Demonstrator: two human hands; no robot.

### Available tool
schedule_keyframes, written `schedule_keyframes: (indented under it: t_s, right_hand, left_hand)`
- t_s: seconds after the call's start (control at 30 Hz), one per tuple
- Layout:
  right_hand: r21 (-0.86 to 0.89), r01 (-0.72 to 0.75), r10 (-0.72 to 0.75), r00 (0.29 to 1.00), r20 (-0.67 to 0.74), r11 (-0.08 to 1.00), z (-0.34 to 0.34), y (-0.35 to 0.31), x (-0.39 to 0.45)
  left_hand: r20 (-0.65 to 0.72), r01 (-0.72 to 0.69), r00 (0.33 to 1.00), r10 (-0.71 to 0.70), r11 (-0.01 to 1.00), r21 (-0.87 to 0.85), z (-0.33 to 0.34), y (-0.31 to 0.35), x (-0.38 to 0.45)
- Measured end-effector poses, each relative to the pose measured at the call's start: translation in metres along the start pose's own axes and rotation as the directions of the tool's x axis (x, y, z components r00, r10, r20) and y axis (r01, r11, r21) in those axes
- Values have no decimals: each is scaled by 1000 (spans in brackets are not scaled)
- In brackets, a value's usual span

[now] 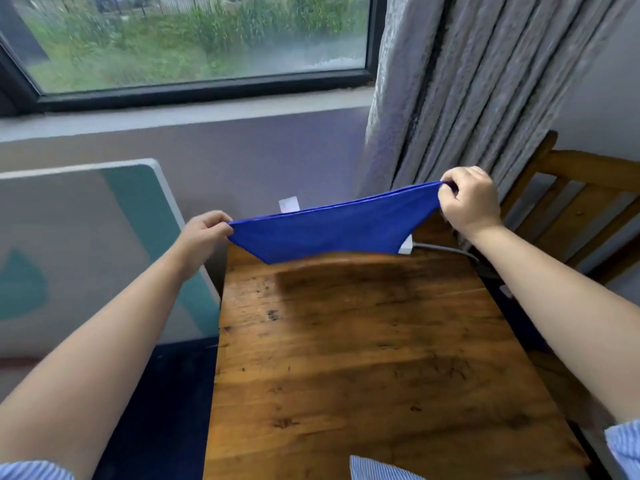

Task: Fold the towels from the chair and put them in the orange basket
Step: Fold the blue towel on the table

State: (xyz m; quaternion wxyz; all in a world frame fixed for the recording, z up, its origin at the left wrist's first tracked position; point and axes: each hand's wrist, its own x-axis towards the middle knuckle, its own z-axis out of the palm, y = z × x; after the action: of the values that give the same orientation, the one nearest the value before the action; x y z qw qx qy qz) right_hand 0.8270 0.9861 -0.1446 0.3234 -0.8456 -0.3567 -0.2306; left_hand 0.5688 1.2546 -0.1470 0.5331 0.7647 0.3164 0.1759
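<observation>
A blue towel (332,226) hangs stretched in the air above the far end of a wooden table (363,358). It looks doubled over, its top edge taut and its lower edge sagging just above the wood. My left hand (204,237) pinches the towel's left corner. My right hand (467,199) grips the right corner, held a little higher. A wooden chair (585,209) stands at the right behind my right arm; its seat is hidden. No orange basket is in view.
A grey curtain (485,81) hangs behind the table's far right. A window (194,43) fills the wall ahead. A white-framed panel with teal shapes (104,244) leans at the left. A white plug block and cable (436,249) lie at the table's far edge.
</observation>
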Motion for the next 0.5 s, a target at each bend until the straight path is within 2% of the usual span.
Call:
schedule_keyframes:
  t_s: [0.07,0.13,0.2,0.23,0.3,0.37,0.43,0.5]
  right_hand:
    - [-1,27,-27,992,124,1000,3,11,-26]
    - [-11,-2,5,962,274,1000,7,17,-54]
    - [-44,-53,68,875,479,998,10,21,-78]
    - [-70,-81,106,799,591,994,11,22,-87]
    - [-119,-109,161,594,788,987,14,29,-103]
    - [-191,-111,218,350,911,975,17,36,-117]
    - [-266,-139,276,58,959,954,19,42,-131]
    - [-360,-170,324,-204,924,917,22,46,-145]
  left_hand:
    - [123,108,986,-110,994,21,3,-21,-12]
    - [232,199,947,-223,972,123,10,-42,-24]
    - [322,284,875,-363,921,266,19,-62,-35]
    - [355,326,824,-441,883,339,23,-72,-40]
    - [397,409,713,-578,803,434,32,-92,-46]
    - [412,426,631,-658,737,525,43,-108,-54]
    - [405,411,570,-715,674,614,54,-115,-61]
    - [404,384,495,-769,611,692,62,-121,-68]
